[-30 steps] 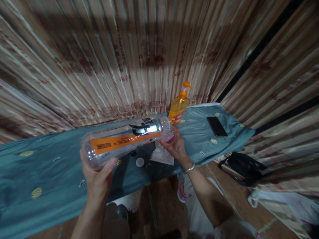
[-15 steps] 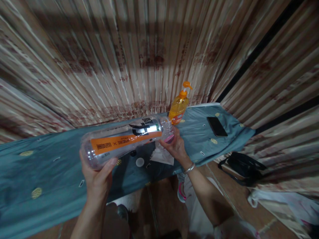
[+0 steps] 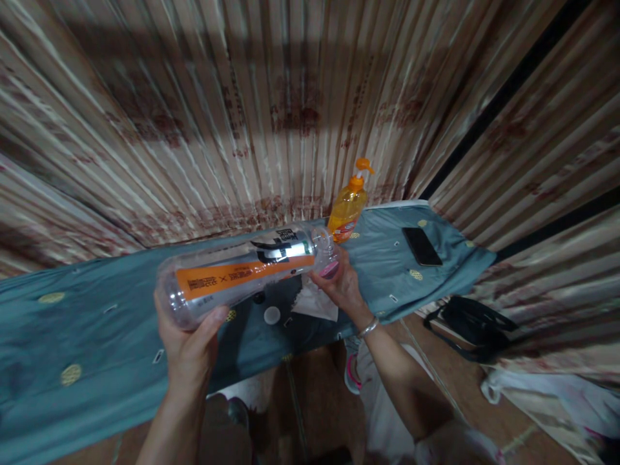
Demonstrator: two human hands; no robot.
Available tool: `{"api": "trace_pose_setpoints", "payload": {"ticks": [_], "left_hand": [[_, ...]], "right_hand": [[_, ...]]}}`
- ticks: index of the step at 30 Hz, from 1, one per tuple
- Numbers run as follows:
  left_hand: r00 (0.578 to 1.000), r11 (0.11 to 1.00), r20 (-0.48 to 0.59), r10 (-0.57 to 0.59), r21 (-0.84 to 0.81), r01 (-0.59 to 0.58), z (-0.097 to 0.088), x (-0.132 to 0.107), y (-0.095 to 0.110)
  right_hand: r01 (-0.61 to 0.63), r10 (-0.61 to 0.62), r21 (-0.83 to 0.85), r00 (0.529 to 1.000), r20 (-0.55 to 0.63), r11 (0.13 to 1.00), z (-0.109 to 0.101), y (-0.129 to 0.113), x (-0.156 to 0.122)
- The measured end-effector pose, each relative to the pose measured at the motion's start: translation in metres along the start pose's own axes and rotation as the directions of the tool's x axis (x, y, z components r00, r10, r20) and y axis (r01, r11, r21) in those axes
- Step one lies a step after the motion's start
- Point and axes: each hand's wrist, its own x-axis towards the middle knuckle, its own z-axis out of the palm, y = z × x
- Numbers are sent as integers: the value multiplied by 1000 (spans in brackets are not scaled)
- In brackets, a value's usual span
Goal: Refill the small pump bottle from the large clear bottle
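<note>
A large clear plastic bottle [image 3: 247, 271] with an orange-and-silver label lies nearly sideways in the air above the cloth. My left hand [image 3: 186, 339] is closed around its base end, thumb on the near side. At the neck end my right hand [image 3: 343, 284] is closed on a small clear container [image 3: 323, 266] with pink showing in it. The container touches or nearly touches the bottle's open mouth; fingers partly hide it. Below lie a white round cap [image 3: 272, 315] and a white tissue-like sheet [image 3: 314, 302]. Behind the neck stands an orange pump bottle [image 3: 347, 208].
A teal patterned cloth [image 3: 111, 336] covers the narrow table. A black phone [image 3: 421, 246] lies at its right end. A pleated curtain [image 3: 271, 116] hangs close behind. On the tiled floor at right sits a black bag [image 3: 472, 326].
</note>
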Motion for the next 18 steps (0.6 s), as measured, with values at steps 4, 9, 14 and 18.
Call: {"api": "trace_pose_setpoints", "payload": {"ticks": [4,9,14,18], "left_hand": [[1000,999,1,-12,-29,12,0,0,0],[1000,999,26,5,-40,-4,1,-2,2],[999,1000,32,25,-8,-25,0,-3,1],[999,1000,39,24,9,-25,0,-3,1]], "right_hand": [[31,-31,-12,999,-26,999,2,3,-1],[51,-51,-28,998,-32,998,4,6,-1],[77,-78,-16,996,-42,997,3,6,-1],[54,-54,-14,998,-28,998,2,6,-1]]}}
